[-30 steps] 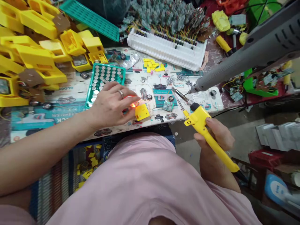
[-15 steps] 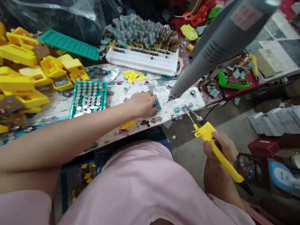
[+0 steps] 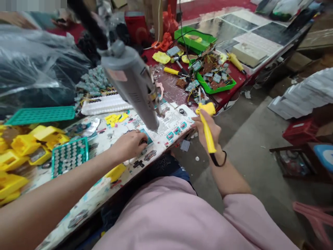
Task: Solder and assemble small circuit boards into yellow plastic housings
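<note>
My right hand [image 3: 210, 128] grips a yellow soldering iron [image 3: 206, 130] by its handle. Its metal tip points away from me, toward the bench's right end, and its black cord hangs by my wrist. On the printed bench top, my left hand [image 3: 132, 144] rests with fingers curled around a small dark piece that I cannot make out. A grey electric screwdriver [image 3: 130, 90] hangs bit-down just beyond that hand. Close to my left wrist, a yellow plastic part [image 3: 116, 172] lies at the bench edge.
A teal tray of silver discs [image 3: 70, 156] and yellow housings [image 3: 24, 144] are at left. Behind stand a white rack [image 3: 104, 105] and small yellow pieces [image 3: 116, 119]. A green tray [image 3: 214, 91] of circuit boards sits on the red table at right.
My right hand has lifted the soldering iron forward, from beside my body to the bench's right end. The view has turned right. My left hand stays low on the bench.
</note>
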### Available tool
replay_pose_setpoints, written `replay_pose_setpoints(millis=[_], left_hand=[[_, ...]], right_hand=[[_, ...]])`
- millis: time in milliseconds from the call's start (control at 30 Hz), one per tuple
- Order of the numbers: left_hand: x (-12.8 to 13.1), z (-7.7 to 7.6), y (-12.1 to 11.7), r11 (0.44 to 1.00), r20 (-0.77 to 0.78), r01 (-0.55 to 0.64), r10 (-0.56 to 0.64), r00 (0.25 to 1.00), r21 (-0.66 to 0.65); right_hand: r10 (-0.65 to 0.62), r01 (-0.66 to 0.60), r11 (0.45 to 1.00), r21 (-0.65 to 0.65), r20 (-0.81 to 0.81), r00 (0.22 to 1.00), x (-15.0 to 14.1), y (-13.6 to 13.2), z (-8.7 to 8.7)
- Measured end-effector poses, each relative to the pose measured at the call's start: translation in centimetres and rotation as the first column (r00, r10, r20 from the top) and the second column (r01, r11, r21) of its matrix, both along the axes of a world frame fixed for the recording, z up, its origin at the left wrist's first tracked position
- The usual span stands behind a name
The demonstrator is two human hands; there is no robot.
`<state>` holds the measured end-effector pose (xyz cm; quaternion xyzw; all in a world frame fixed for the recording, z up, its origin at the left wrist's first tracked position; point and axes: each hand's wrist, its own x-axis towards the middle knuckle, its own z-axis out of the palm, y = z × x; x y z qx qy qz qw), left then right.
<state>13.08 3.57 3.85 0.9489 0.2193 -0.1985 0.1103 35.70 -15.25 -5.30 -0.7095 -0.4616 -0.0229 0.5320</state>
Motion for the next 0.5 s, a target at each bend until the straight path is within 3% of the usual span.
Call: replay_pose_setpoints(millis=[133,200,267,367,500], left_hand=[[0.2,-0.1,0.4,0.999,-0.007,0.032,-0.032,0.999,0.018],[0.3,-0.2,0.7,0.999,0.001,0.038,-0.038,0.999,-0.003],[0.3,-0.3,1.0,0.999,0.012,0.02,-0.019,1.0,-0.05],[0.4,-0.2,1.5,0.988,0.034,-0.059,0.065,0.997,-0.145],[0.4,0.0,2.7,0.922,0.08,-0.141,0.182,0.98,-0.361]], right_hand=[[0.08,-0.079,0.997,-0.016,0.086,0.993,1.1,6.0,1.1],[0.142,-0.13,0.987,-0.089,0.148,0.979,2.3,8.1,1.5],[0.121,-0.104,0.989,-0.107,0.173,0.977,3.8,9.2,1.8],[0.0,0.006,0.999,-0.033,0.173,0.985,5.9,9.0,2.9],[-0.124,0.103,0.986,0.131,0.165,0.979,6.4,5.6,4.2]])
